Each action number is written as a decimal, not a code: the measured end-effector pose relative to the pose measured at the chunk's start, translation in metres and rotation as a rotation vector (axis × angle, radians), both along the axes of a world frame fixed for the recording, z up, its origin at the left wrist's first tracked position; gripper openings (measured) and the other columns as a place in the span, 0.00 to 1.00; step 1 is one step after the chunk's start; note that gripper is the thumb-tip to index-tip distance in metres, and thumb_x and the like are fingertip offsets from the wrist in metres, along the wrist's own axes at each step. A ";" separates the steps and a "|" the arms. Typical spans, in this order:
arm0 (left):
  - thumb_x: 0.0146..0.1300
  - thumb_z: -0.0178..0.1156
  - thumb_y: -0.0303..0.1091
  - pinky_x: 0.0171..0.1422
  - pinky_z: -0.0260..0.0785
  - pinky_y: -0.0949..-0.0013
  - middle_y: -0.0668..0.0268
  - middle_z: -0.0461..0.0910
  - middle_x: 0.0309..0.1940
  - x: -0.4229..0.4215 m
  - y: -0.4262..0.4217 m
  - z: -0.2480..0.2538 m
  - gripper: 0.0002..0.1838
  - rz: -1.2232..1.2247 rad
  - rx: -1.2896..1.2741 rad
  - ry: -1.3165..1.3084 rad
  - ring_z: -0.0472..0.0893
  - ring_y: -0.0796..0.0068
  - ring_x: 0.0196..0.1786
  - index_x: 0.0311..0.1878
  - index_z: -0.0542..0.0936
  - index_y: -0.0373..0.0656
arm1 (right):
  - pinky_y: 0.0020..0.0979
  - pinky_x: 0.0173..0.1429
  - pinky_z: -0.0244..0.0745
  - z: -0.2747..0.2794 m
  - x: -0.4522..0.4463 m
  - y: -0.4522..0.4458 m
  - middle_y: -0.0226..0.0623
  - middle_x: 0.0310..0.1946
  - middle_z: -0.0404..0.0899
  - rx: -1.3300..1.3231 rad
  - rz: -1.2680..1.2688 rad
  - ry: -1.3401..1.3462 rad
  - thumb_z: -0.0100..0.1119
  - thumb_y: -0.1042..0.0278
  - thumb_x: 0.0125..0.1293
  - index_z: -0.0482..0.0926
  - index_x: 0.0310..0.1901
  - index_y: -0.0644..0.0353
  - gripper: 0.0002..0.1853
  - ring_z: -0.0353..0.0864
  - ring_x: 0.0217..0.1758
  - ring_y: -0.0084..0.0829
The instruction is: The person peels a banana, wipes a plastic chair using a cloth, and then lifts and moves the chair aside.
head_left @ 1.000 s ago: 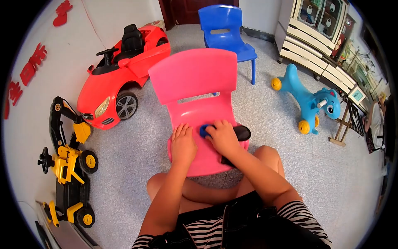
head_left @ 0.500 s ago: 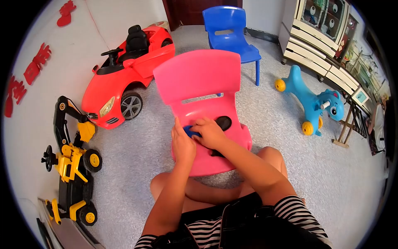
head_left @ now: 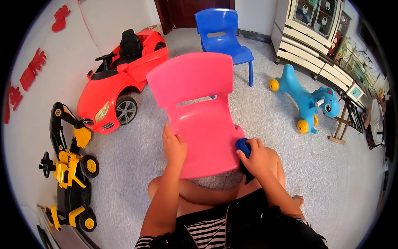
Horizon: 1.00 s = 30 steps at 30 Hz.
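Observation:
A pink plastic chair (head_left: 205,141) stands right in front of me, its backrest away from me. At the left edge of its seat rests my left hand (head_left: 174,146), fingers extended and holding nothing. My right hand (head_left: 256,157) is closed on a blue and black item (head_left: 243,146) at the seat's right edge, beside my knee. The dark part of that item hangs below my fingers, and its exact shape is unclear.
A red toy car (head_left: 120,83) and a yellow-black toy excavator (head_left: 68,168) stand at the left. Behind is a blue chair (head_left: 232,52). At the right are a blue ride-on toy (head_left: 304,99), a wooden stand (head_left: 340,124) and a white cabinet (head_left: 300,54).
My right hand has moved from the middle of the seat to its right edge with the blue and black item. My left hand has shifted slightly outward. The view has shifted a little.

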<state>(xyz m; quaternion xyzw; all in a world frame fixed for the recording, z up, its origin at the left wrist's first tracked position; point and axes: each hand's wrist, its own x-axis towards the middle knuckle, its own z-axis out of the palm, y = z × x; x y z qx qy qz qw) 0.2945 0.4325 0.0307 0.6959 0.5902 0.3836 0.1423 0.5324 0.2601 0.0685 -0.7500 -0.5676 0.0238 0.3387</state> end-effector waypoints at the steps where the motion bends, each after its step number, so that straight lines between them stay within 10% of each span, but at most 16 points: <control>1: 0.69 0.56 0.24 0.78 0.61 0.47 0.35 0.68 0.70 -0.007 0.007 0.003 0.34 -0.003 0.006 -0.001 0.68 0.34 0.73 0.77 0.60 0.30 | 0.45 0.55 0.80 -0.001 -0.001 -0.006 0.52 0.48 0.81 -0.125 -0.063 0.139 0.75 0.55 0.61 0.79 0.52 0.63 0.25 0.82 0.53 0.54; 4: 0.72 0.59 0.30 0.72 0.69 0.52 0.41 0.78 0.63 -0.035 0.032 0.003 0.31 -0.112 -0.470 0.001 0.78 0.42 0.66 0.76 0.66 0.35 | 0.41 0.58 0.79 0.008 -0.001 -0.018 0.52 0.49 0.83 -0.392 -0.154 0.270 0.75 0.49 0.63 0.74 0.57 0.68 0.33 0.84 0.54 0.47; 7: 0.75 0.61 0.34 0.66 0.74 0.59 0.50 0.82 0.59 -0.052 0.046 -0.040 0.29 -0.303 -0.661 -0.543 0.83 0.56 0.60 0.75 0.69 0.38 | 0.30 0.57 0.75 -0.018 0.008 -0.020 0.33 0.47 0.79 -0.215 -0.022 1.338 0.76 0.56 0.65 0.74 0.59 0.65 0.29 0.77 0.50 0.25; 17: 0.76 0.60 0.33 0.67 0.72 0.63 0.55 0.80 0.62 0.018 0.061 0.115 0.28 -0.500 -0.478 -0.758 0.80 0.68 0.61 0.74 0.69 0.34 | 0.29 0.44 0.77 0.054 0.061 0.017 0.35 0.41 0.80 0.180 -0.099 1.376 0.73 0.62 0.59 0.76 0.61 0.63 0.30 0.79 0.39 0.26; 22: 0.74 0.60 0.40 0.64 0.73 0.65 0.56 0.84 0.57 0.111 0.147 0.244 0.25 -0.715 -0.491 -0.727 0.83 0.67 0.58 0.66 0.76 0.30 | 0.28 0.29 0.75 0.196 0.148 0.108 0.30 0.24 0.81 0.483 -0.149 1.143 0.72 0.49 0.61 0.83 0.37 0.57 0.18 0.80 0.24 0.26; 30: 0.76 0.57 0.39 0.60 0.75 0.68 0.59 0.86 0.52 0.245 0.324 0.222 0.19 -0.645 -0.422 -0.625 0.85 0.70 0.53 0.58 0.80 0.31 | 0.27 0.34 0.73 0.197 0.305 0.288 0.30 0.27 0.81 0.375 -0.109 1.071 0.74 0.52 0.59 0.82 0.37 0.56 0.17 0.78 0.27 0.26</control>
